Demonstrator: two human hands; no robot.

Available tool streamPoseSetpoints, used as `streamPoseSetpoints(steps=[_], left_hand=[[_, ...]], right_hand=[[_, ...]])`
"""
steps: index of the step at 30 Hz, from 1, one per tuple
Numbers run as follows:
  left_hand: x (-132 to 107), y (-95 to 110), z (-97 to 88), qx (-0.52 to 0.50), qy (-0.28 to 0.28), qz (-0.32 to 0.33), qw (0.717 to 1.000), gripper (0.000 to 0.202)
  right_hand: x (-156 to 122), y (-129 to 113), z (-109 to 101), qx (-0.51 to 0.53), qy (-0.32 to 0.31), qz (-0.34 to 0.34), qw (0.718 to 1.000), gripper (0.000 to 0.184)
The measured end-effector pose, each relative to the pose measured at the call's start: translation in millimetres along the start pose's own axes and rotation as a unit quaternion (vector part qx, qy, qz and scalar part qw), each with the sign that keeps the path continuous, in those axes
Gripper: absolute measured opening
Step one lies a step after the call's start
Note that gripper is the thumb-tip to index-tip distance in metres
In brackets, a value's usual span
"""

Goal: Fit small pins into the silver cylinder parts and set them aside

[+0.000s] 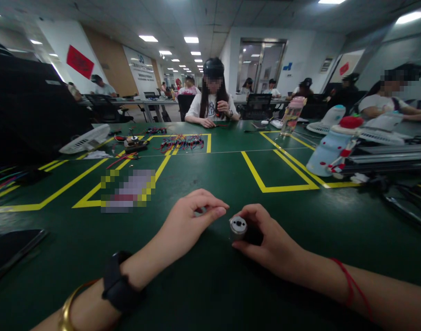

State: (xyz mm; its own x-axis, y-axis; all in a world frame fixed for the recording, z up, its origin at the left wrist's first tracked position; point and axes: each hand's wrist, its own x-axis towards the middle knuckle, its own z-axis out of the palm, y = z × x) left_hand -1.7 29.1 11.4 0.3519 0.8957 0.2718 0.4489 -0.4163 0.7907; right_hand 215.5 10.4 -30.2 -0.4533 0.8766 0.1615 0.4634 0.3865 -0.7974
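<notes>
My right hand is wrapped round a small metal cylinder, a motor, held on its side just above the green table, its round end face turned to the left. My left hand is a little to the left of it, fingers curled with thumb and forefinger pinched together close to the motor's end. Whatever the pinch holds is too small to make out. A black watch and a gold bangle are on my left wrist, a red thread on my right.
Yellow tape lines mark boxes on the table. Coloured wires and small parts lie at the far left centre, a white fan at left, bottles and metal rails at right. A person sits across the table; several others sit behind.
</notes>
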Motion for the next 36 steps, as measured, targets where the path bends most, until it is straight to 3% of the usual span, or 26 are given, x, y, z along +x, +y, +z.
streamPoseSetpoints(steps=[7,13,18,24,29,33,36], left_hand=[[-17,-25,16.2,0.199,-0.06,-0.033,0.978,0.012],[-18,-21,16.9,0.179,-0.067,-0.05,0.98,0.018],[-21,-27,-13.4,0.051,-0.009,-0.087,0.995,0.024],[-42,-65,-64.8,-0.001,0.075,-0.179,0.981,0.029],[-52,-79,-72.9,0.019,0.084,-0.171,0.982,0.026],[-51,-77,-70.7,0.038,0.072,-0.164,0.983,0.027],[-48,-75,-70.3,0.047,0.076,-0.162,0.983,0.028]], right_hand=[[1,2,2,-0.008,0.007,-0.004,1.0,0.046],[0,2,2,-0.012,0.002,0.001,1.0,0.046],[-1,1,1,-0.009,-0.01,0.009,1.0,0.047],[0,0,0,-0.01,-0.018,0.011,1.0,0.046],[-2,0,-1,-0.023,0.007,-0.011,1.0,0.047],[-6,14,-29,-0.082,0.092,-0.008,0.992,0.047],[-18,44,-76,-0.145,0.183,0.06,0.971,0.05]])
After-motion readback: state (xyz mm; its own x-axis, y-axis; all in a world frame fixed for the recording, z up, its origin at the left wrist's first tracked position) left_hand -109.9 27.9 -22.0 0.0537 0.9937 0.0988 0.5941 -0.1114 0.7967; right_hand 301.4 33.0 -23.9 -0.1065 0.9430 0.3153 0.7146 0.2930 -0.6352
